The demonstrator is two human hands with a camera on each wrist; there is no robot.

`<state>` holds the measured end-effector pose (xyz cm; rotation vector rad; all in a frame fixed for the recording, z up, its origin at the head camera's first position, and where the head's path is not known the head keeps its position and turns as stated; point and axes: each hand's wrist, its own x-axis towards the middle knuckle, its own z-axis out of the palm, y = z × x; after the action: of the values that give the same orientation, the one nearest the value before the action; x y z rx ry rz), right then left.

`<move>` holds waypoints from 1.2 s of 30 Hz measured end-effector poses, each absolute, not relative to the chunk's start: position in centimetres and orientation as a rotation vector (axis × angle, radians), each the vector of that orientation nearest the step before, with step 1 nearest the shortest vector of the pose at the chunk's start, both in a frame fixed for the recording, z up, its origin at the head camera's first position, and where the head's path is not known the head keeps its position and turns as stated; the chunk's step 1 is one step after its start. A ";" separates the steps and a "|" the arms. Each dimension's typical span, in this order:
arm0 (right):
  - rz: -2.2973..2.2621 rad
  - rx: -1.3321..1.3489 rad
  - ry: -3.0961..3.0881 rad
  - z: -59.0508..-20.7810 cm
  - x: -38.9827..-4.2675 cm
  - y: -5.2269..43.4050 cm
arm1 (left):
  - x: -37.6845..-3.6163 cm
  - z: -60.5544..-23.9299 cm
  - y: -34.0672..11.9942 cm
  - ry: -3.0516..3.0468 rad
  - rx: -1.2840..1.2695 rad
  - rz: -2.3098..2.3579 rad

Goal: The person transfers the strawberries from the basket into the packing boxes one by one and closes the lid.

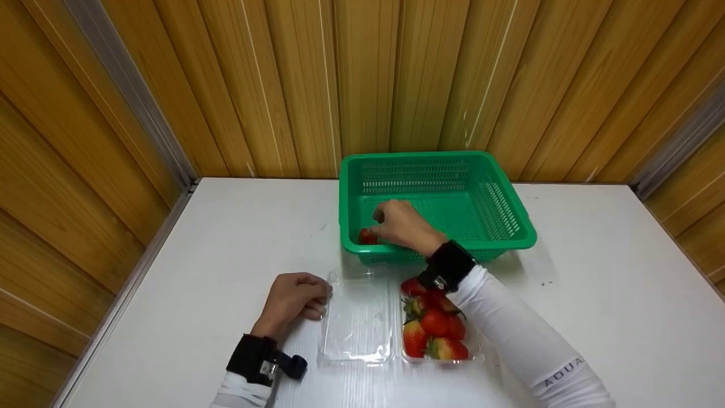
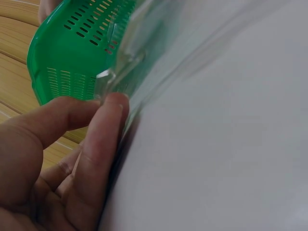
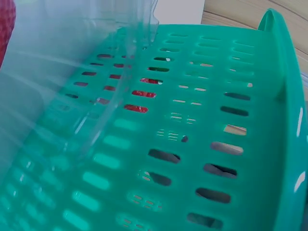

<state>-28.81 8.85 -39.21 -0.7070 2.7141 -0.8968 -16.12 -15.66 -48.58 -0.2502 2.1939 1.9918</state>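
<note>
My left hand (image 1: 295,297) pinches the edge of the clear plastic lid (image 1: 358,328) between thumb and finger; the lid lies open beside its punnet. The punnet (image 1: 480,350) holds several red strawberries (image 1: 436,322) and stands to the lid's right. Inside the green basket (image 1: 436,247), my right hand (image 1: 405,225) hangs low in the front left part. A strawberry (image 1: 368,237) lies there beside the right thumb, half hidden by the rim. Red shows through the slots of the basket wall (image 3: 192,130) in the right wrist view, which does not show the hand.
Both containers stand on a white table (image 1: 187,272), the basket behind the punnet and lid. Wood-look panels (image 1: 362,85) rise along the table's back and sides. My right forearm (image 1: 521,334) passes over the punnet's right side.
</note>
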 end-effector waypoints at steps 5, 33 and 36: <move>-0.906 -0.677 2.685 -39.5 -29.1 8.5 | -16.2 -48.6 -15.7 2.193 -0.250 1.990; -0.897 -0.678 2.583 -40.6 -30.2 7.8 | -16.2 -48.7 -15.7 2.214 -0.231 1.971; -0.883 -0.687 2.581 -40.7 -30.3 7.6 | -16.1 -48.7 -15.8 2.217 -0.234 1.971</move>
<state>-30.31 7.56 -40.68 -0.6868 2.5811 -0.8831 -16.14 -15.78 -48.66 -0.2344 2.2172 1.9711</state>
